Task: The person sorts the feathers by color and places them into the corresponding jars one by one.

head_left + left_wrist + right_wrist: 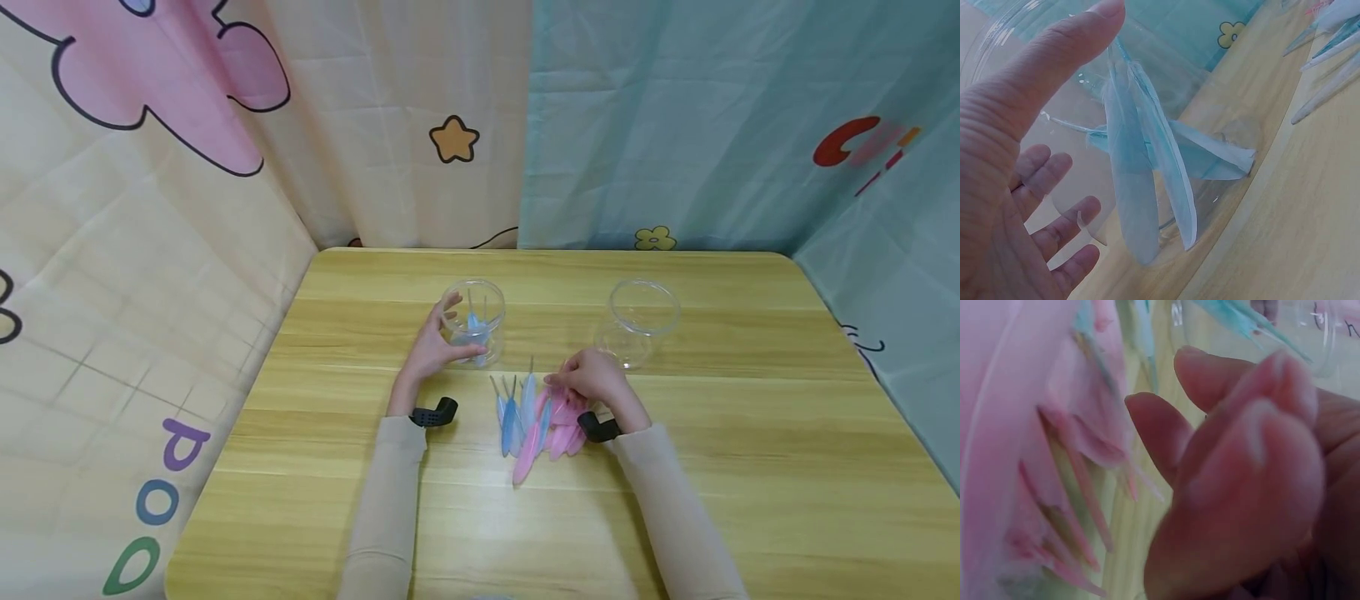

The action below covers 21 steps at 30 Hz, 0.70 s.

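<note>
My left hand (pixel 433 343) holds a clear plastic cup (pixel 491 321), thumb across its near side and fingers round its far left side. Light-blue feathers (pixel 1163 156) stand and lean inside that cup. Over a pile of pink feathers (pixel 564 429) is my right hand (pixel 597 379), fingers bent, thumb and index finger close together. In the right wrist view, pink feathers (pixel 1094 415) lie beside the fingertips (pixel 1254 481); whether anything is pinched is hidden. Blue feathers (pixel 510 425) lie left of the pink ones, and one long pink feather (pixel 527 454) lies across their near end.
A second clear plastic cup (pixel 645 329) stands on the wooden table (pixel 750 467), behind and right of my right hand. Printed curtains (pixel 390 108) hang along the table's back and sides. Black wrist cameras (pixel 435 413) are strapped to both wrists.
</note>
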Tool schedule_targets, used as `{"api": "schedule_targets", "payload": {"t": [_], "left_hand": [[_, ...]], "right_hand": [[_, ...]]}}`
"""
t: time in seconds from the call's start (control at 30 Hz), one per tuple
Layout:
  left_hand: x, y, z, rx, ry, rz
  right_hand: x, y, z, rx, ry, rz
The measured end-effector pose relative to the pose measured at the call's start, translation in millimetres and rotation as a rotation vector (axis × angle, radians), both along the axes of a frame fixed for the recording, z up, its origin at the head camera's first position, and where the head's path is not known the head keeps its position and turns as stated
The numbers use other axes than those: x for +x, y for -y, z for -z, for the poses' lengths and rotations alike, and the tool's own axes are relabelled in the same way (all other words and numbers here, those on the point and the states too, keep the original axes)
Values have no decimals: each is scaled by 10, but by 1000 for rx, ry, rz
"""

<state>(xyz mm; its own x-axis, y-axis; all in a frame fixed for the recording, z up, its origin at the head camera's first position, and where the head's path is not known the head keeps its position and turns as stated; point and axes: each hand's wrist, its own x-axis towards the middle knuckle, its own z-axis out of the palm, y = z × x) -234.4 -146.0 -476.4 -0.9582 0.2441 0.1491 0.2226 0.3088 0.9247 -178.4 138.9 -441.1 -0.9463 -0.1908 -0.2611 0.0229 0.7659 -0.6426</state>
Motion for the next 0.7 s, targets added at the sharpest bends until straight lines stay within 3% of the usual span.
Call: {"api": "schedule_targets", "payload": {"t": [0.4, 0.7], "left_hand": [[-1, 1, 11, -5, 0, 7], [-5, 3, -5, 0, -2, 2]], "right_hand": [[2, 75, 111, 89, 12, 76], [-29, 129, 206, 127, -70, 117]]}}
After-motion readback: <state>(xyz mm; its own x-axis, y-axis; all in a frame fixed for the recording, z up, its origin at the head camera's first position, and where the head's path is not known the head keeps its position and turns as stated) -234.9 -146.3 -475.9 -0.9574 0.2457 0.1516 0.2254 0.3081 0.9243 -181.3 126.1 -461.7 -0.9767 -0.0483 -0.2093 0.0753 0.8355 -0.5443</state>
